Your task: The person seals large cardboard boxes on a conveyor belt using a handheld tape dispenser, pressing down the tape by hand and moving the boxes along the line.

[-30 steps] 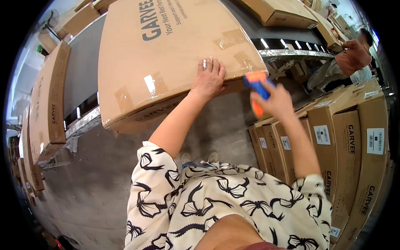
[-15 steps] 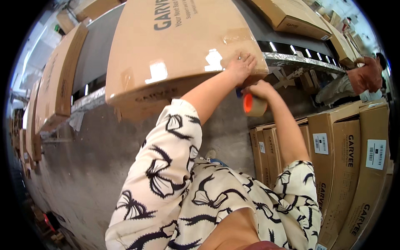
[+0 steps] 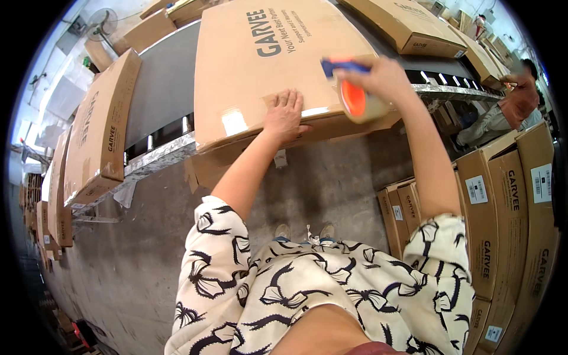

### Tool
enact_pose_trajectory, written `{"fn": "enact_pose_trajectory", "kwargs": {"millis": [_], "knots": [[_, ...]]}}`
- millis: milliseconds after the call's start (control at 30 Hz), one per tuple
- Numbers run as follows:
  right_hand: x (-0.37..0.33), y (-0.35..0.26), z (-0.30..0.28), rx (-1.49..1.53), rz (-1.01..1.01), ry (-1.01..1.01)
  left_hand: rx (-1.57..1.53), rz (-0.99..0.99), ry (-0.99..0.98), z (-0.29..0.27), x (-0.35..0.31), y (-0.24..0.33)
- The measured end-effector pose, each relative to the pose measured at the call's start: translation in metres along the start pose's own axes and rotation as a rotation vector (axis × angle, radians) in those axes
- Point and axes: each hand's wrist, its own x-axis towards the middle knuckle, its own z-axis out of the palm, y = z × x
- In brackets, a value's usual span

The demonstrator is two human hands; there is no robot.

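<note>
Clamps the fingers of the right hand (image 3: 384, 77), curled, around a hand-held blue plastic tape dispenser (image 3: 348, 67) with an orange-red round hub (image 3: 354, 96) and a wide roll of translucent tan tape (image 3: 378, 111). Appears motion-blurred here. Carries the dispenser above the near edge of the carton described below, toward the right end; impossible to tell from this view whether touching.

Lays the left hand (image 3: 284, 115) palm down on a large, flat, tan cardboard carton (image 3: 296, 71), close to the near edge, left of the dispenser. Extends its fingers straight, almost together, pointing away from the body; angles the thumb out rightward. Note on the carton: dark print on top, a glossy clear strip of tape (image 3: 234, 122) near the left front corner.

Supports the carton on a dark grey conveyor belt (image 3: 163, 74) with a worn metal side rail (image 3: 158, 161). Note to the left on the same line: a long brown carton (image 3: 100, 127). Note to the right, farther off: another flat tan carton (image 3: 408, 26).

Includes at lower right a row of upright brown cartons (image 3: 503, 201) with white labels, and beyond them a co-worker in a rust-red top (image 3: 520, 103). Shows underfoot a grey concrete floor (image 3: 177, 260).
</note>
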Motion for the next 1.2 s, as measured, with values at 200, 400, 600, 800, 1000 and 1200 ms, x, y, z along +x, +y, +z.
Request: {"fn": "enact_pose_trajectory", "kwargs": {"millis": [200,400,600,800,1000,1200], "knots": [[0.048,-0.06,0.021,0.032,0.05,-0.023,-0.375,-0.052,0.011,-0.011,0.001,-0.01],[0.049,-0.094,0.015,-0.039,0.064,-0.158,-0.113,-0.086,-0.041,-0.011,-0.037,-0.057],[0.057,-0.153,0.047,-0.061,-0.057,-0.254,-0.15,-0.095,0.083,-0.026,-0.08,-0.103],[0.046,-0.153,0.089,-0.095,0.134,-0.331,-0.295,-0.158,0.185,-0.025,-0.077,-0.09],[-0.124,-0.105,0.153,-0.184,0.164,-0.149,-0.347,-0.157,0.198,-0.029,-0.08,-0.088],[-0.156,-0.109,0.154,-0.133,0.201,-0.146,-0.243,-0.043,0.121,-0.032,-0.075,-0.093]]}}
